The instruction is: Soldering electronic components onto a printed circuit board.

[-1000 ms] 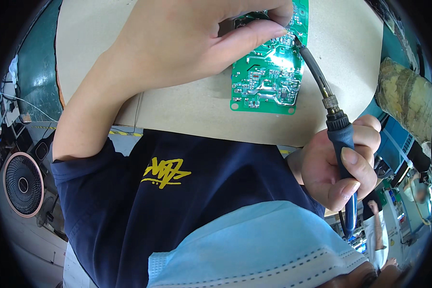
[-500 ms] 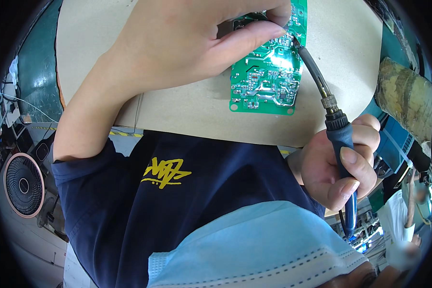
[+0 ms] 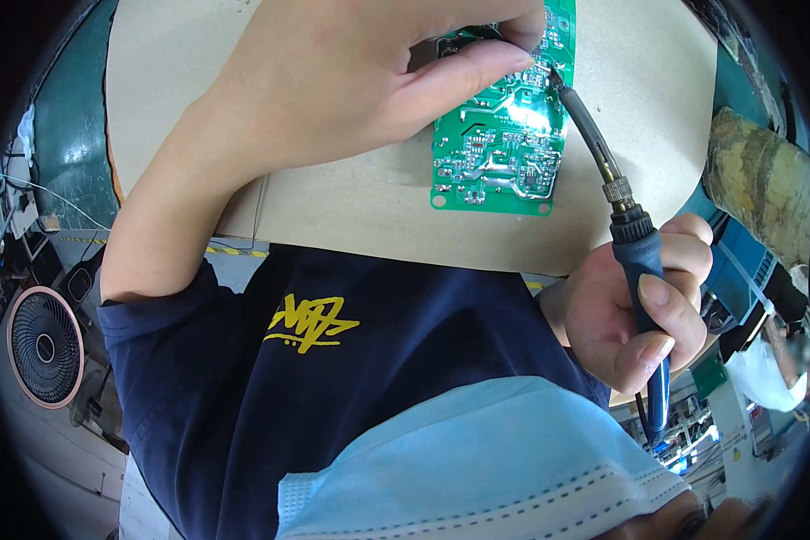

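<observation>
A green circuit board [image 3: 499,193] lies on the brown board-covered work surface, with small parts and shiny solder traces facing up. My left hand [image 3: 360,81] reaches over its upper part, thumb and forefinger brought together close to the board. Whatever sits in that pinch is too small to make out. In my right hand [image 3: 639,306] is a soldering iron [image 3: 639,252], gripped by its dark blue handle and slanting up to the left. Its dark tip meets the board near the right edge, just beside my left thumb. My left hand covers the board's upper left part.
Brown sheeting [image 3: 333,202] covers the work surface, its curved edge close to my body. A round fan [image 3: 45,346] stands at the left. Off to the right are a worn brown roll-shaped object [image 3: 760,162], a blue case [image 3: 742,274] and a person in white [image 3: 769,373].
Both my hands, the soldering iron and the circuit board hold almost the same place. At the far right, the person in white has shifted.
</observation>
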The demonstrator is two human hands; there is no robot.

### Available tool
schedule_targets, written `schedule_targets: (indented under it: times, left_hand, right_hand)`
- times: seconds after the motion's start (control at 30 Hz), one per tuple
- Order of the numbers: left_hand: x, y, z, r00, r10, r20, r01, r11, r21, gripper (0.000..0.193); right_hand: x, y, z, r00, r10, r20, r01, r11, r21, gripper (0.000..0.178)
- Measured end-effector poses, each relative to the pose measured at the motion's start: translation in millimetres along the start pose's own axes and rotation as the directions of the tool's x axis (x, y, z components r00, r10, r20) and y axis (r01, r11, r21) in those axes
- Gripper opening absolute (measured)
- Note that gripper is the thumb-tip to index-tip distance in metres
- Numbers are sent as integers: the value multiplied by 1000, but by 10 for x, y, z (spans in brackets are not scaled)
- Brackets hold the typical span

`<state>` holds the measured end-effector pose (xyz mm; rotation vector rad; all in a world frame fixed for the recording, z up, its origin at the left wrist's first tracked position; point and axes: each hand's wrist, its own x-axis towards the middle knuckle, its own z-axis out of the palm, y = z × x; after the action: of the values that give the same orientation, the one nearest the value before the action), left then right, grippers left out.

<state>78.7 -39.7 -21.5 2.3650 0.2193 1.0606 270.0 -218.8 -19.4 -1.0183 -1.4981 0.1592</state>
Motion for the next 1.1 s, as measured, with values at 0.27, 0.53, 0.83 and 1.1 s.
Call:
schedule_targets:
  times: [0.27, 0.53, 0.83, 1.1]
  left_hand:
    - [23, 38, -25, 999, -36, 26, 36, 999, -2, 18]
    - [51, 44, -63, 994, -81, 73, 82, 996, -19, 15]
    - [14, -16, -33, 998, 52, 28, -53, 998, 16, 15]
    - [14, 28, -36, 999, -42, 5, 42, 999, -19, 15]
  right_hand:
    - [-45, -11, -12, 998, 1, -66, -3, 1000, -30, 38]
    - [-66, 8, 50, 994, -80, -80, 77, 996, -37, 38]
    - [-34, -25, 89, 996, -75, -53, 72, 995, -63, 38]
    - [-26, -33, 91, 996, -82, -31, 80, 994, -69, 39]
